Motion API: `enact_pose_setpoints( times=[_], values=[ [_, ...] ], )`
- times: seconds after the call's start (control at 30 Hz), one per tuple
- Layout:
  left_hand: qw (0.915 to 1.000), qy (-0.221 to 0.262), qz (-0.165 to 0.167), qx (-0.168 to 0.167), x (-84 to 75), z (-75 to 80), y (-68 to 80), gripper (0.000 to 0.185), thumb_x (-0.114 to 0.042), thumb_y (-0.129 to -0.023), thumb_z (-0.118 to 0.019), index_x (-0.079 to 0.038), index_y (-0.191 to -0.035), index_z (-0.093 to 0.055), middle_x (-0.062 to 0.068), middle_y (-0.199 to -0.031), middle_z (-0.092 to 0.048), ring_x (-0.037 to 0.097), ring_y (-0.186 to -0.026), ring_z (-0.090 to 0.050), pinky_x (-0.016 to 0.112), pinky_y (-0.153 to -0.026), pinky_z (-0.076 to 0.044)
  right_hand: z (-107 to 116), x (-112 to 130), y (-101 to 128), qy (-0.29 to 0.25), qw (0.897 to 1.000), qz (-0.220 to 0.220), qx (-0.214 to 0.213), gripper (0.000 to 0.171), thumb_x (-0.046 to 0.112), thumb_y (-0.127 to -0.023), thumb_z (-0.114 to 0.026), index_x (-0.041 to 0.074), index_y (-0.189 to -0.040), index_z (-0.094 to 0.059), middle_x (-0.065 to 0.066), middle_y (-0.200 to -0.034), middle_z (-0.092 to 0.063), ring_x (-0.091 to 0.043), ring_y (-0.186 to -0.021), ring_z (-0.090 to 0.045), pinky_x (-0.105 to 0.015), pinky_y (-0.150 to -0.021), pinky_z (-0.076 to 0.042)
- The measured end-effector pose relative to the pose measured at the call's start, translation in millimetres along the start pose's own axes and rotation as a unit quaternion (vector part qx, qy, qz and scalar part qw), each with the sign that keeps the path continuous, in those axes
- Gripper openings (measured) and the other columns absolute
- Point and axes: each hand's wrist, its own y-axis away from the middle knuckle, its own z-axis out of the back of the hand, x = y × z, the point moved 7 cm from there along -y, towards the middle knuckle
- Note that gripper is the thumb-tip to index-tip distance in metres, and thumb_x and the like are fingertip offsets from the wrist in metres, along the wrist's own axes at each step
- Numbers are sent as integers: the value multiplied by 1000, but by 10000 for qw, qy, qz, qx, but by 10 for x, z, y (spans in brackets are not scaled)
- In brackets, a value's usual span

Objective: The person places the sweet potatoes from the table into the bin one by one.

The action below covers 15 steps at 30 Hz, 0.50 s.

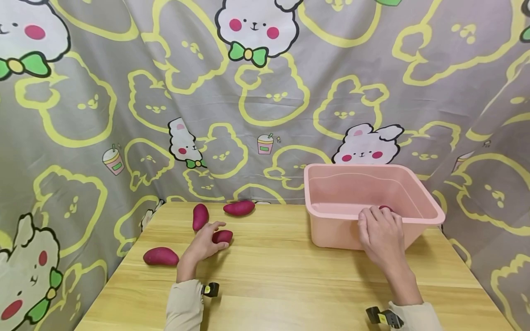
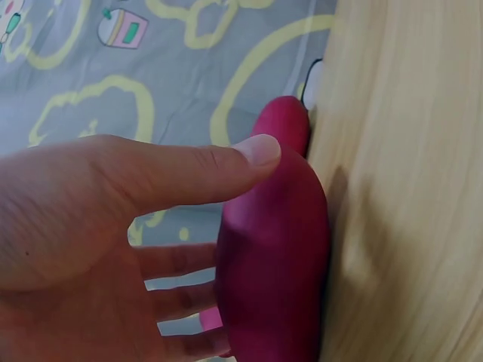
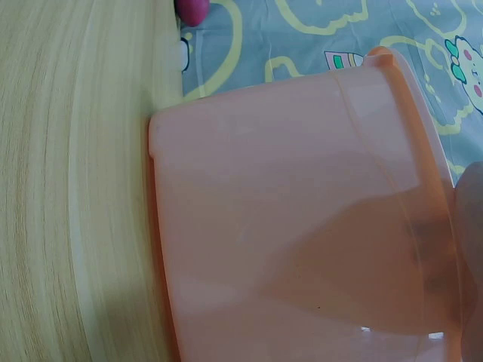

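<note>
On the wooden table (image 1: 290, 285), bunny-print cloth (image 1: 290, 92) hangs behind.

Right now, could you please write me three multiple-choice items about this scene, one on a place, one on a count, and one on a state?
1. Where does the pink plastic rectangular tub stand?
A. on the right part of the light wooden table
B. on the floor
C. at the table's left edge

2. How many purple-red sweet potatoes lie on the tabletop outside the tub?
A. one
B. four
C. seven

3. What is the left hand doing?
A. lying flat on bare wood
B. gripping the tub's rim
C. holding a small purple-red sweet potato

Answers:
1 A, the head view shows the tub on the table's right part, with the right hand at its near rim.
2 B, four lie on the wood at the left.
3 C, the left wrist view shows thumb and fingers around it.
</note>
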Motion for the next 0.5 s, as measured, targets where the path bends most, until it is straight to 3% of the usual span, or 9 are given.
enact_pose_setpoints(
  times=[0.2,0.33,0.5],
  values=[
    [9996,-12,271,73,80,-23,14,60,-8,-81,-87,3,-134,-60,24,-116,-60,40,-110,-57,56,-97,-46,-9,-3,0,-29,10000,12,-26,30,24,-104,-38,5,-89,-56,-13,-86,-57,-41,-85,-49,-57,-83,-35],
    [9992,-16,383,124,119,-32,25,59,-6,-81,-86,1,-133,-61,23,-118,-59,38,-109,-57,55,-97,-46,-10,-1,1,-25,10000,18,-29,30,24,-104,-38,5,-89,-56,-13,-86,-58,-41,-85,-49,-57,-83,-36],
    [9992,-34,357,151,133,-50,26,55,-3,-80,-85,1,-130,-63,22,-117,-59,37,-105,-59,55,-96,-46,-12,0,1,-29,10000,0,-34,30,23,-104,-38,5,-89,-56,-14,-86,-58,-41,-85,-49,-57,-83,-35]
  ],
)
